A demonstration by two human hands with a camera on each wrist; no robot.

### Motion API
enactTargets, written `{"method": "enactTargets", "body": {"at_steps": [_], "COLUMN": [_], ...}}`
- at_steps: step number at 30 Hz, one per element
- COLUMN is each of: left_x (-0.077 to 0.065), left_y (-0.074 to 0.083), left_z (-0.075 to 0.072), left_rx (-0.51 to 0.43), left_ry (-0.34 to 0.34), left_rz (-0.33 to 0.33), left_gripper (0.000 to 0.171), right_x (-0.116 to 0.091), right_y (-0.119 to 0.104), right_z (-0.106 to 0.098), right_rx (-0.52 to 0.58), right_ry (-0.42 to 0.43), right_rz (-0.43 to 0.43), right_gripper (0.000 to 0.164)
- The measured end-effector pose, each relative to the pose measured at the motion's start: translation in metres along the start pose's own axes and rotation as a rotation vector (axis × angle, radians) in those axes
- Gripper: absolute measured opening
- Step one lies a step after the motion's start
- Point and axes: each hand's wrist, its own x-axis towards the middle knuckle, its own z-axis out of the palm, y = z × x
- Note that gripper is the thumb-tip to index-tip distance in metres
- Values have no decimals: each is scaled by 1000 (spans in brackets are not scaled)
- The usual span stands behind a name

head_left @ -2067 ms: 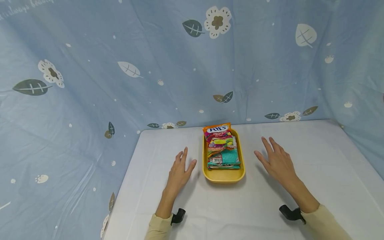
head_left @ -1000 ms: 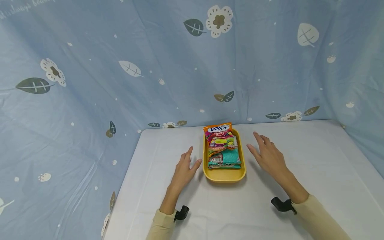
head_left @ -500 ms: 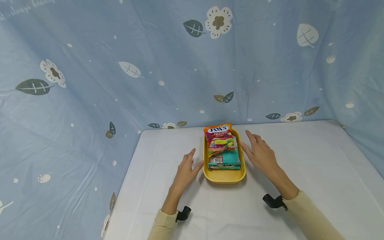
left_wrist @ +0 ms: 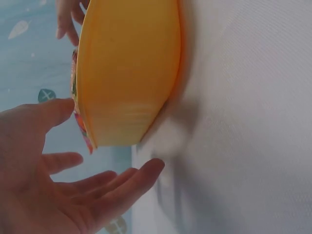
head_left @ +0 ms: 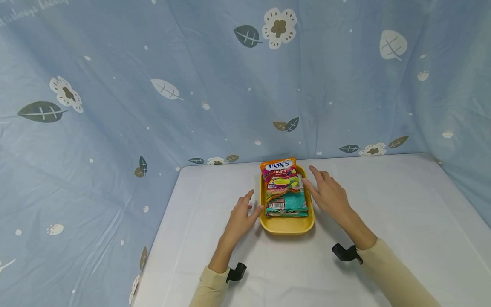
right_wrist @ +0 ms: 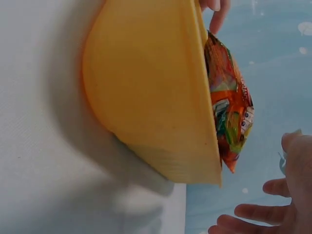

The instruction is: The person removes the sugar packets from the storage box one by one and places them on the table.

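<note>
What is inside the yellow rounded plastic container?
Overlapping glossy packets, including an orange-purple FOX'S packet and a teal packet. Anything beneath them in the container is hidden.

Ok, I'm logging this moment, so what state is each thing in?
Yellow tray: upright on the white table, partly filled.
FOX'S Fruits bag: topmost, poking above the tray's rim.
Teal packet: partly covered.
Left hand: holding nothing, thumb at the rim, contact unclear.
Right hand: fingers extended, holding nothing.
Blue curtain: hanging, creased.

Wide head cam looked forward-down at white table (head_left: 402,204) and blue curtain (head_left: 215,55). Wrist cams sat low, close, rolled sideways, facing opposite sides of the yellow tray (left_wrist: 129,53), which both shared.
</note>
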Motion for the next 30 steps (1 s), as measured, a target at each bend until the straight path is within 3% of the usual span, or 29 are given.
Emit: {"method": "enactTargets", "body": {"at_steps": [21,30], "left_x": [14,20], "left_y": [6,4], "left_z": [8,9], "left_rx": [-81,-145], "left_ry": [-81,-121], "left_rz": [-18,-16], "left_gripper": [78,79], "right_x": [22,32], "right_y": [-19,-22], "right_z": [7,5], "right_rx": [209,233], "right_ry": [-67,-109], "right_rz": [-34,-14], "right_gripper": [67,68]}}
